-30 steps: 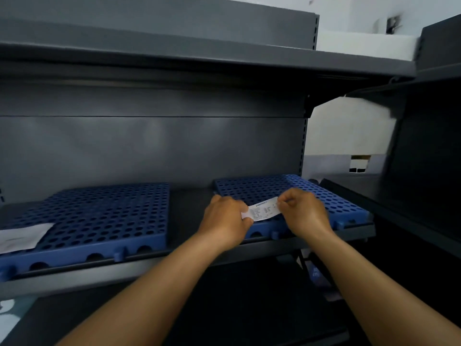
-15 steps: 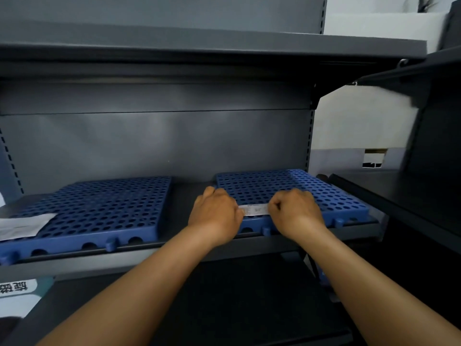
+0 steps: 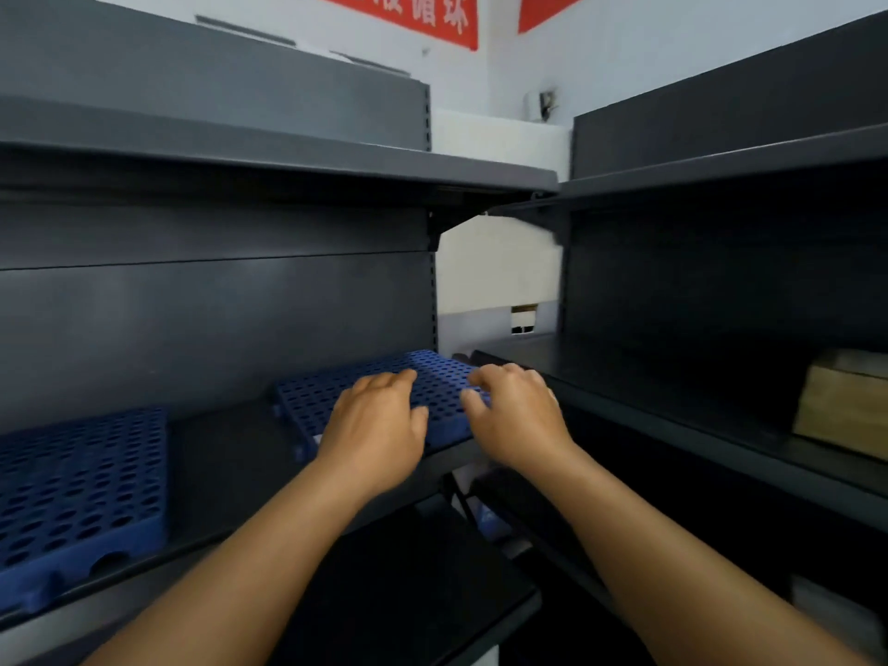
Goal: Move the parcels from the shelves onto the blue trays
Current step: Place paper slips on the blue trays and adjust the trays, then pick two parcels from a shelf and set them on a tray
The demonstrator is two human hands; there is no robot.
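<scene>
Two blue perforated trays lie on the dark grey shelf. The right tray [image 3: 432, 372] sits at centre, and both my hands hover over its front part. My left hand [image 3: 377, 425] has relaxed fingers spread over the tray and holds nothing. My right hand [image 3: 516, 415] is beside it, fingers loosely bent, also holding nothing. The left tray [image 3: 81, 478] lies at the lower left. A brown cardboard parcel [image 3: 841, 406] stands on the right-hand shelf unit. The small white slip seen before is out of sight, perhaps hidden under my hands.
An upper shelf board [image 3: 269, 151] overhangs the trays. The right shelf unit [image 3: 672, 415] meets the left one at a corner, with a white wall gap [image 3: 495, 271] between them. A lower shelf [image 3: 408, 584] juts out below my forearms.
The view has swung up and to the right. My hands let go of the white slip on the right tray and now hover open above it.
</scene>
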